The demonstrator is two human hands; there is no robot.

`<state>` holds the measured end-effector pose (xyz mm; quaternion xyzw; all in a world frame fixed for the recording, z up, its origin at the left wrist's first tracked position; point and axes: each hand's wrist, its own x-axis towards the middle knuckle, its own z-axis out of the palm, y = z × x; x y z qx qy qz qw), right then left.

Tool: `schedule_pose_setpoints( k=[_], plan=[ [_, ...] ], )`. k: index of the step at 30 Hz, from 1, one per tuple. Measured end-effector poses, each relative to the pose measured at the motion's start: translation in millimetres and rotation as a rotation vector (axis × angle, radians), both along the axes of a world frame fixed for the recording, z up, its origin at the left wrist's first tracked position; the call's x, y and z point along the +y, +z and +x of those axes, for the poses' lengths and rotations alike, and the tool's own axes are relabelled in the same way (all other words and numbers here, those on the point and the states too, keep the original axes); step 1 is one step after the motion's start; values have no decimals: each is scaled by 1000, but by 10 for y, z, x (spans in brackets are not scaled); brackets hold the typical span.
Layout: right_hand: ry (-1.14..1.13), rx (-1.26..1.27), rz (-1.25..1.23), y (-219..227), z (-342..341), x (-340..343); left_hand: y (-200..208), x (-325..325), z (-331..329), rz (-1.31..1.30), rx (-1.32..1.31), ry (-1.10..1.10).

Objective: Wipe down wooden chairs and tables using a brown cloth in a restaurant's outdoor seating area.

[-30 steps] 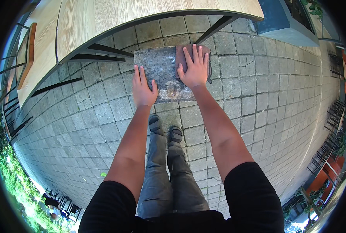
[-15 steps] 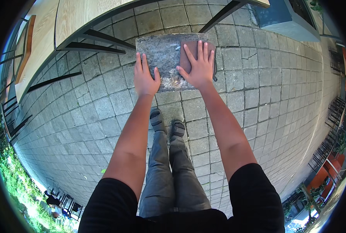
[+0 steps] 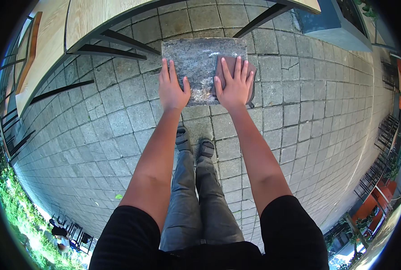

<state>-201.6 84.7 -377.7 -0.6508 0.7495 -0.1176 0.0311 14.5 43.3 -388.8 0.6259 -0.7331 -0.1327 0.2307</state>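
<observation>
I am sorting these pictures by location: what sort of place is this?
Probably an outdoor seating area: paving stones underfoot, a wood-topped table ahead, and sunlit greenery at lower left.

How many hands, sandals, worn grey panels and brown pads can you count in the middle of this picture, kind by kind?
Hands: 2, the left hand and the right hand
Sandals: 2, the left sandal and the right sandal
Worn grey panel: 1
Brown pad, under the right hand: 1
Total: 6
</observation>
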Motion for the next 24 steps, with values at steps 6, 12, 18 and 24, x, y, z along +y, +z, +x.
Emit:
schedule_pose_setpoints(
  k=[6, 12, 18, 24],
  plan=[
    [-67, 90, -39, -71, -77, -936, -6, 24, -11, -16, -2, -14],
    [-32, 160, 91, -59, -139, -1301, 4, 9, 27, -6, 14, -12],
    [81, 89, -90, -149, -210, -820, -50, 35, -22, -6, -2, -14],
    [106, -26, 14, 62, 32, 269, -4, 2, 43, 1, -13, -10]
  ],
)
